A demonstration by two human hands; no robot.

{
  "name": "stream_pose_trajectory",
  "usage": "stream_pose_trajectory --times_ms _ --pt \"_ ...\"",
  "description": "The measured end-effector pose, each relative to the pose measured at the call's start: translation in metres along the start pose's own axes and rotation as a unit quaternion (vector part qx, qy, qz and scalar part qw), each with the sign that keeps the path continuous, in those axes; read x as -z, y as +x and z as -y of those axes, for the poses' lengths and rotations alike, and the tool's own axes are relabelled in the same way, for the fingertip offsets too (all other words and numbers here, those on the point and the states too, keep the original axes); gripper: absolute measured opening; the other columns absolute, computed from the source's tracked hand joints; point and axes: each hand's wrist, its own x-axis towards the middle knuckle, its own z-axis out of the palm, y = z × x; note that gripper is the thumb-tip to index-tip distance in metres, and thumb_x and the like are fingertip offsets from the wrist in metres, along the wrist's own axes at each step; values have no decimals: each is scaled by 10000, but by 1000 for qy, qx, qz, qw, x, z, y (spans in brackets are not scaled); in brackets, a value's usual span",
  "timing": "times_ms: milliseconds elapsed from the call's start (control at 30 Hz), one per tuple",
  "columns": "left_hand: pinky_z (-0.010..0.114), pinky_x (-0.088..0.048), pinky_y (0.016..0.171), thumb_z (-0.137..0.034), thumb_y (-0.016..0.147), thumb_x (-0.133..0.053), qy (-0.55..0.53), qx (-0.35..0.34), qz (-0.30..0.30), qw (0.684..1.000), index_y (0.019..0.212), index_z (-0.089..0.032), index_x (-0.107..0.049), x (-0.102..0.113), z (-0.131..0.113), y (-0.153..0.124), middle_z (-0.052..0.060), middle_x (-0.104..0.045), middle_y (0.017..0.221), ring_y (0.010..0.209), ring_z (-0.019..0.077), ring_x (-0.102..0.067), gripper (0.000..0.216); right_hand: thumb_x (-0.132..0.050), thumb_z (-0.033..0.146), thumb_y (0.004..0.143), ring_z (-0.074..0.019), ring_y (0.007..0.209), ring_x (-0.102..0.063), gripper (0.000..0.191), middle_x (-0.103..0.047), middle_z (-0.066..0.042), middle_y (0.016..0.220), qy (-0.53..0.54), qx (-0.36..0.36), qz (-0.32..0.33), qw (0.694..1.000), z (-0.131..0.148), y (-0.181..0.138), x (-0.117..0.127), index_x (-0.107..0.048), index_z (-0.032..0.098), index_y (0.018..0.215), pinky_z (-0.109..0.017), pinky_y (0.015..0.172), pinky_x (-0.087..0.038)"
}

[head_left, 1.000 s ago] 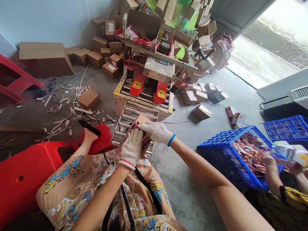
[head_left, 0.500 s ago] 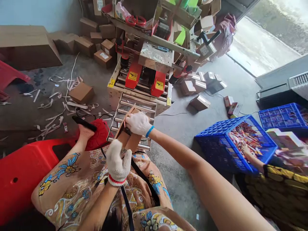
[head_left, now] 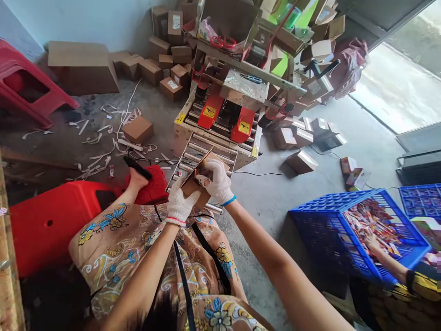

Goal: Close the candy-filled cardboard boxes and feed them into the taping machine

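Observation:
A small brown cardboard box [head_left: 195, 187] with raised flaps sits tilted at the near end of the roller conveyor [head_left: 193, 154], close to my lap. My left hand [head_left: 179, 203], in a white knitted glove with a red cuff, grips its near left side, thumb apart from the fingers. From the right, my right hand [head_left: 219, 183], in a white glove with a blue cuff, has its fingers bent over the box's opening and flap. What lies inside the box is mostly hidden by my hands.
A taping machine [head_left: 223, 115] with red guides stands beyond the rollers. Cardboard boxes [head_left: 171, 88] and paper strips lie on the floor. At left are red plastic stools [head_left: 58, 220]. To the right, another person's hand [head_left: 374, 243] reaches into a blue crate [head_left: 320, 230] of small packets.
My left hand, raised and off the box before, has moved forward onto its left side. My right hand has shifted to the box's right side. The view has swung left.

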Motion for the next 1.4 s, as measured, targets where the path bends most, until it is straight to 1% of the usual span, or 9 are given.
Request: stream_pose_trajectory --times_ms 200,333,433,600,733,967,1100,1267,1400 --pt "489 -532 1122 -431 815 -836 -5 -5 -3 1000 1352 -196 -621 -4 -2 3 151 -690 1325 1287 341 -654 625 -547 353 1013 -304 1270 -580 279 -735 -136 1150 -138 -28 180 974 30 24 -10 -763 213 1122 -408 1106 -458" --pt "506 -529 1121 -454 814 -835 -2 17 -2 1000 1303 -202 -641 -3 -10 4 167 -682 1341 1303 358 -646 583 -579 319 961 -308 1116 -683 269 -770 -150 1052 -183 -46 232 954 34 39 -4 -797 197 1062 -406 989 -523" --pt "496 -518 1142 -439 820 -821 -15 16 -7 1000 1344 -194 -625 -2 -14 2 169 -660 1390 1336 350 -628 611 -570 372 977 -274 1100 -702 284 -758 -113 1154 -154 -6 205 967 26 30 1 -781 234 1106 -374 958 -549" --pt "495 -511 1146 -433 816 -826 -33 0 -6 999 1385 -159 -610 -1 -9 1 178 -669 1379 1323 354 -640 668 -561 448 995 -341 1556 -361 573 -490 -177 1603 -105 33 -41 993 18 14 -4 -561 184 1504 -565 1279 -296" --pt "501 -483 1176 -420 818 -826 -45 -7 9 999 1447 -154 -562 3 0 5 182 -636 1459 1363 348 -616 732 -656 550 939 -405 1622 -203 800 -364 -128 1715 -130 95 23 987 12 -8 -4 -424 207 1623 -649 1319 -90" --pt "484 -406 1250 -583 828 -813 -16 -126 109 986 1508 -215 -535 9 6 -5 141 -586 1542 1464 332 -527 822 -502 472 1040 -401 1613 -235 613 -403 -104 1705 -134 73 109 982 -43 -39 15 -478 223 1599 -682 1305 -105" --pt "445 -473 1193 -495 1033 -566 -35 -74 72 994 1450 -211 -595 2 -1 -19 130 -658 1440 1355 260 -616 506 -458 430 1056 -417 1614 -229 562 -404 -99 1705 -132 44 111 984 -31 -31 11 -503 245 1585 -706 1295 -113" --pt "450 -458 1216 -436 1003 -622 -64 -51 89 993 1442 -226 -622 0 -5 -17 111 -667 1443 1357 253 -615 487 -665 597 917 -526 1580 -221 908 -274 -212 1741 -149 61 156 975 4 -79 -1 -352 190 1665 -783 1222 -202" --pt "478 -453 1227 -476 981 -627 -120 32 115 986 1420 -210 -649 15 11 -2 120 -674 1455 1370 274 -622 514 -618 458 979 -468 1559 -295 725 -357 -174 1712 -172 62 143 973 -19 -50 1 -413 220 1632 -711 1211 -305"
